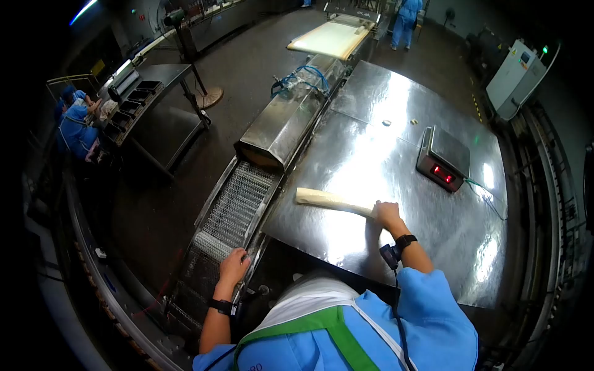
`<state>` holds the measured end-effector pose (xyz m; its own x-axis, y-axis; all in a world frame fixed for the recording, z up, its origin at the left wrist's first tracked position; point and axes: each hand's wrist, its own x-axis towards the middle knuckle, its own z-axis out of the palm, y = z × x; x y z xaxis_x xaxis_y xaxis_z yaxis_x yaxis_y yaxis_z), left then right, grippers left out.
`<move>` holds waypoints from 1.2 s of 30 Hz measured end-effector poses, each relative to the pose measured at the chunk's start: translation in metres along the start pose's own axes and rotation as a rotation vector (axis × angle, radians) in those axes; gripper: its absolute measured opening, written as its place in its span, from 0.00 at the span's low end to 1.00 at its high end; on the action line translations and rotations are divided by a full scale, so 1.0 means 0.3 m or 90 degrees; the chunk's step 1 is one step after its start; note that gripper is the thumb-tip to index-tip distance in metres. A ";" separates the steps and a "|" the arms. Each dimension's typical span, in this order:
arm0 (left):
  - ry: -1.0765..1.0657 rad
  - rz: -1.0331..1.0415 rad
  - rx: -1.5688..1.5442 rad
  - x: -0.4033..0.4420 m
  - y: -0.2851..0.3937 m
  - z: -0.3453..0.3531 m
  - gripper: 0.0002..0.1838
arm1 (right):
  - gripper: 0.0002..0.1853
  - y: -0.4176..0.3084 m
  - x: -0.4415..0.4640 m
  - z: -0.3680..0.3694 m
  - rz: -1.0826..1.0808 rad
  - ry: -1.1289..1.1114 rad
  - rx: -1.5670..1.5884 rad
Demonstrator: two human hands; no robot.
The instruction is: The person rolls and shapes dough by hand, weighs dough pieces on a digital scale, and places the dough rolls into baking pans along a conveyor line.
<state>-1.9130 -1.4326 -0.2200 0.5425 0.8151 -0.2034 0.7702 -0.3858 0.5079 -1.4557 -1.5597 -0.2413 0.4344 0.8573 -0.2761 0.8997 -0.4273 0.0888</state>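
Observation:
A long, pale strip of dough (331, 199) lies across the shiny metal table (371, 148), its free end toward the conveyor. My right hand (388, 214) is closed on the strip's right end. At the side rail of the wire-mesh conveyor (238, 196) is my left hand (235, 266), its fingers loosely bent and nothing visible in them. Whether it touches the rail I cannot tell. A digital scale (447, 151) with red digits sits on the table, beyond my right hand.
A metal hood (278, 127) covers part of the conveyor, with blue hoses (303, 80) above it. Farther off is a pale belt (331, 38). People in blue sit by black trays (133, 105) at left; another person (405, 23) stands far back. A control cabinet (513, 77) stands at right.

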 end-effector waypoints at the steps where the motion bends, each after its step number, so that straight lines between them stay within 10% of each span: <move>1: -0.005 -0.002 -0.002 0.000 -0.003 0.004 0.16 | 0.15 -0.001 -0.002 -0.005 -0.001 0.001 0.006; 23: -0.011 -0.018 0.036 -0.027 -0.072 0.083 0.15 | 0.18 0.023 0.077 0.146 -0.165 0.155 0.054; 36: 0.130 -0.118 -0.077 -0.465 -0.428 -0.030 0.16 | 0.22 -0.086 0.058 0.083 -0.140 -0.015 -0.024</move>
<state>-2.0905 -1.4929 -0.2494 0.3084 0.9415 -0.1359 0.7978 -0.1782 0.5760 -1.4723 -1.5409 -0.2721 0.2273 0.9216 -0.3148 0.9737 -0.2199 0.0594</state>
